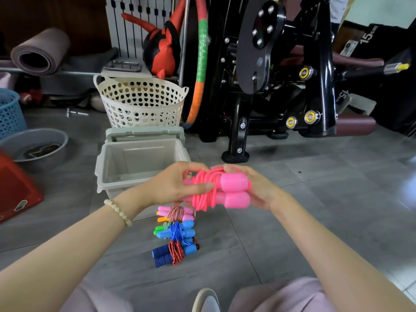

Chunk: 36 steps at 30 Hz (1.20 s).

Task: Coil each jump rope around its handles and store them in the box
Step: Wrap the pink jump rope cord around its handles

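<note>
Head view, person seated on a grey tiled floor (315, 199). The left hand (177, 185) covers the narrow ends of the two pink handles, and most of the right hand's (258, 188) fingers lie behind the wide ends, so how the cord ends are secured cannot be made out. The pink jump rope (225, 190) is held in the air between both hands, its cord wound around the paired handles: the left hand's fingers curl over the handles with the thumb pressed along the coils, while the right hand cups the wide ends with a fingertip on top. The bundle sits in front of the open grey box's (139, 158) near right corner, which the left wrist (wearing a bead bracelet (118, 211)) hides. The box's lid (144, 132) stands behind it. Below the hands, several coiled ropes (175, 235) lie stacked on the floor, their number hard to count. A red object (15, 190) at the left edge is blurred and cut off. Behind stand a cream heart-pierced basket (141, 102), a blue basket (10, 113), a grey basin (13, 140), a rolled mat (40, 51) and a black exercise machine (281, 75).
</note>
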Tool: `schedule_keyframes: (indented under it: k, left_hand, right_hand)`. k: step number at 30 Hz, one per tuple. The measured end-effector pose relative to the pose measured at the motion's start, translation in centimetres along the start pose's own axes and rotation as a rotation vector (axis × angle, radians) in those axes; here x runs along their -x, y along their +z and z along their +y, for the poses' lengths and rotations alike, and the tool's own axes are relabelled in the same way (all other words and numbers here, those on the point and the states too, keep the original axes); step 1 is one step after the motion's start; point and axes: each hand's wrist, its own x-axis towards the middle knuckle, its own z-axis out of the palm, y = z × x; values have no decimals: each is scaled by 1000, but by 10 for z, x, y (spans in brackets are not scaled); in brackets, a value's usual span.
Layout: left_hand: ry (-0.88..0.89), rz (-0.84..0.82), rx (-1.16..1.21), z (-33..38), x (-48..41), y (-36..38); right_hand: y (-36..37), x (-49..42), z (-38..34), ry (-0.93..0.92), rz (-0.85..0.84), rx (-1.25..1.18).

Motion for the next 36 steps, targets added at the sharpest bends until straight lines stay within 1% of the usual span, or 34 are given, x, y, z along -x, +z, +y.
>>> schedule_keyframes:
  k: [3, 7, 10, 11, 12, 14, 16, 18, 20, 22, 24, 26, 28, 30, 31, 33, 36]
  left_hand:
    - [-2, 88, 133, -4, -1, -3]
    - [-37, 155, 316, -1, -7, 2]
    - [-75, 189, 643, 3, -12, 2]
    - [-94, 188, 765, 4, -13, 2]
    - [-110, 191, 866, 6, -15, 3]
    - [-150, 221, 1027, 10, -17, 7]
    - [-188, 245, 1101, 11, -20, 9]
    - [-217, 239, 1050, 10, -22, 12]
    - [-265, 246, 946, 9, -24, 15]
    - [-330, 316, 855, 9, -26, 18]
    - [-358, 444, 722, 7, -27, 21]
    - [-278, 527, 646, 6, -26, 23]
    - [-185, 549, 589, 8, -26, 25]
    - [-157, 560, 500, 10, -25, 25]
    - [-166, 575, 476, 12, -24, 23]
    - [-209, 584, 479, 11, -22, 18]
    - [-262, 510, 542, 7, -19, 11]
  right_hand:
    - [8, -4, -5, -72, 93, -212]
    - [20, -16, -3, -212, 194, -306]
    - [28, -18, -5, -309, 239, -512]
    - [32, -17, -7, -339, 234, -539]
    - [35, -16, -8, -362, 229, -538]
    - [40, -15, -8, -401, 243, -462]
    - [44, -14, -11, -445, 322, -325]
    - [40, -14, -12, -501, 463, -129]
    - [37, -13, -13, -566, 570, 50]
    - [35, -12, -11, -604, 632, 152]
    - [35, -13, -8, -607, 674, 181]
    - [37, -15, -4, -578, 704, 203]
    - [40, -18, -2, -542, 742, 242]
    - [41, -20, -1, -537, 743, 327]
    - [41, -20, -2, -542, 716, 375]
    - [40, -17, -6, -539, 638, 454]
    - [34, -11, -10, -584, 560, 649]
